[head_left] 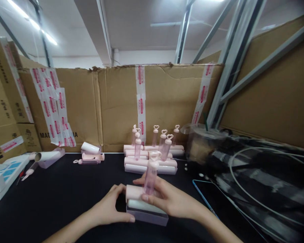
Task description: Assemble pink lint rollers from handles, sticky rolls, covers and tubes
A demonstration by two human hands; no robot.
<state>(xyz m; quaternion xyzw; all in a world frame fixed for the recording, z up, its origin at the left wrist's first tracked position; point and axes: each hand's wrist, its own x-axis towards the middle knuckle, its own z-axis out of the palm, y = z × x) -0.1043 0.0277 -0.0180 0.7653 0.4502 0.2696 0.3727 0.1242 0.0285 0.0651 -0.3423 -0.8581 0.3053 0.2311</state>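
Note:
In front of me is a lint roller (135, 193) with a pink top, a white roll and a translucent purple cover (148, 216). Its clear pink handle stands upright, with a heart-shaped loop at the top. My right hand (171, 199) grips the pink top, thumb on the near side and fingers behind the handle. Curved round the left end, my left hand (111, 207) has its fingertips at the pink top and its thumb at the cover's corner. Behind stand several similar finished-looking rollers (139, 162) in rows, their handles upright.
Loose roller parts (92, 158) lie at the back left, and a white roll (47, 156) in a purple cover lies farther left. A white and blue tray (11, 172) sits at the left edge. On the right are a phone (218, 195), a plastic cup (201, 145) and a black bundle with a pale cable. Cardboard (119, 101) walls the back.

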